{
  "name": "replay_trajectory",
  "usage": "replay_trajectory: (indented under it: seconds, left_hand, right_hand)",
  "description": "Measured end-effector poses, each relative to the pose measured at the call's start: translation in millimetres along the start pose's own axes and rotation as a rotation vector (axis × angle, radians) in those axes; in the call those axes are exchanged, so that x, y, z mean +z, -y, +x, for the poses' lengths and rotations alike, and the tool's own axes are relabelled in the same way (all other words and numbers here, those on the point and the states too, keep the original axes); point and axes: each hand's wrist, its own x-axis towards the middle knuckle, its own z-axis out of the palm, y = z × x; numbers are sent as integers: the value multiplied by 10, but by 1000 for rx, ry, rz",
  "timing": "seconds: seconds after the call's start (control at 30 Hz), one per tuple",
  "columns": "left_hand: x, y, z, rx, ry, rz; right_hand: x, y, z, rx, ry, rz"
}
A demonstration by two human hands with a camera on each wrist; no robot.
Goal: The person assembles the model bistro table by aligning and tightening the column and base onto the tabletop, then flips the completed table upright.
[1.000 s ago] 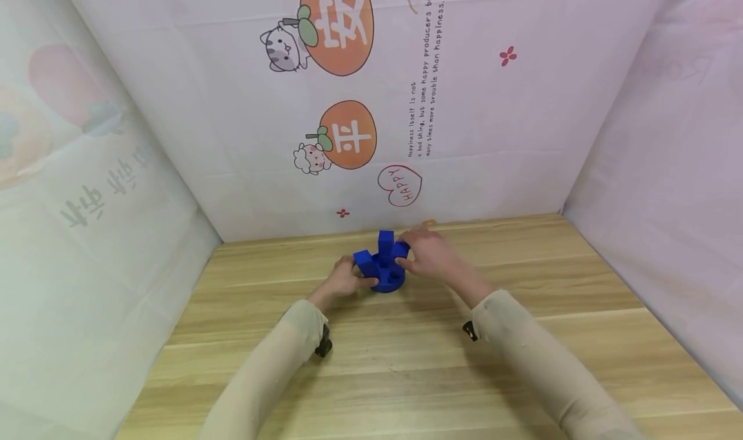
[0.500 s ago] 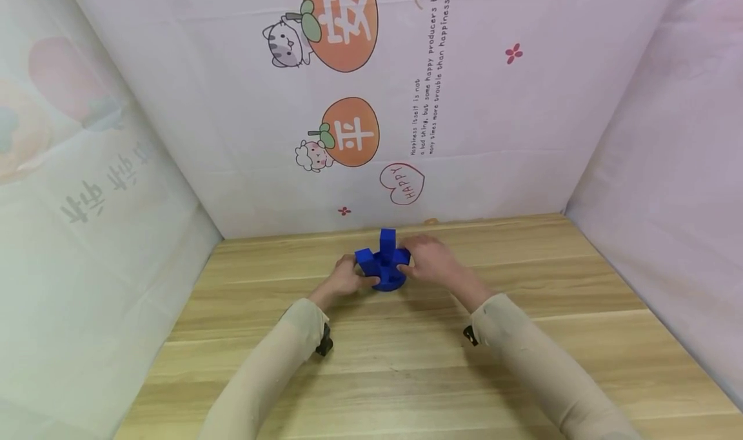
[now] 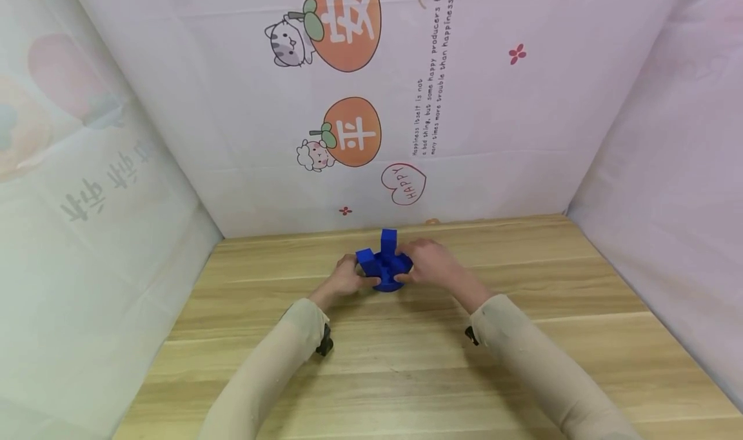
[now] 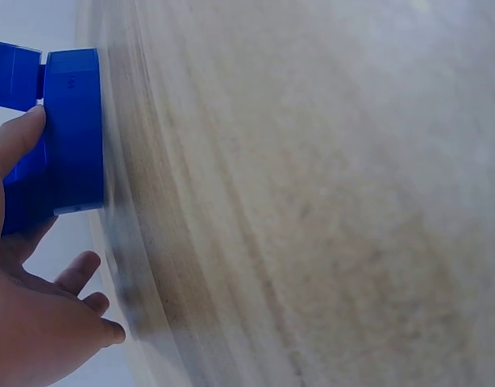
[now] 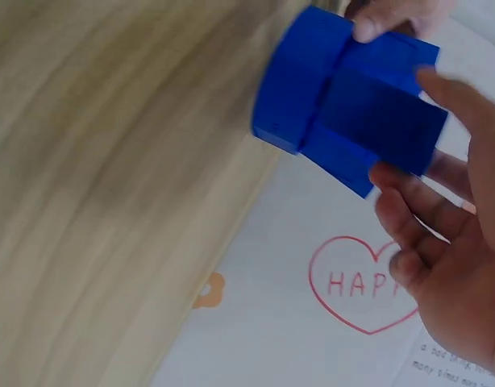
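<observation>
A blue round base [image 3: 389, 288] stands near the table's back edge. From it rise a blue block [image 3: 389, 240] at the back and another blue block [image 3: 366, 257] at the left. My left hand [image 3: 342, 279] grips the left side, its thumb against the base and left block. In the right wrist view, my right hand [image 5: 465, 218] pinches a blue rectangular block [image 5: 384, 122] between thumb and fingertips. This block lies at the base's right side; whether its lower end sits in the base is hidden. The left wrist view shows the base wall [image 4: 76, 137] edge-on.
The wood-grain table [image 3: 395, 375] stretches in front of the forearms. A white printed cloth [image 3: 482, 137] hangs right behind the base, with further cloth walls to the left [image 3: 87, 285] and right [image 3: 656, 201].
My right hand has brought the pinched block slightly down and nearer, over the round hole seen in the base earlier. My left hand keeps its grip. The head view has shifted slightly.
</observation>
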Motion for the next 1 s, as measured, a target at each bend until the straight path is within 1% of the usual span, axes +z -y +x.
replay_trajectory:
  seconds: [0.17,0.33,0.43,0.5,0.63,0.7,0.77,0.97,1.0]
  left_hand:
    - [-4,2,-16,-23,0,-9]
    - [0,-15,-25,-10,-1,10]
    - [4,-27,-27,1,-3,19]
    - [4,-30,-28,4,-3,24]
    - [-4,-27,-35,-4,-4,29]
    - [-6,-22,-33,-7,-7,28]
    - [-7,-19,-31,-5,-7,22]
    - [13,-7,-19,-9,-8,-1]
    - [16,-6,-19,-13,-10,-2]
  right_hand:
    - [-12,-7,17,-47,17,23]
    - [5,24,63,-36,12,-27]
    - [12,47,87,-32,11,-35]
    - [6,55,97,-46,36,-22]
    - [-28,49,113,-101,110,4]
    - [-47,42,134,-109,132,17]
    - [-60,36,158,-93,144,18]
    - [-55,40,222,56,155,30]
    - [-43,40,232,70,153,32]
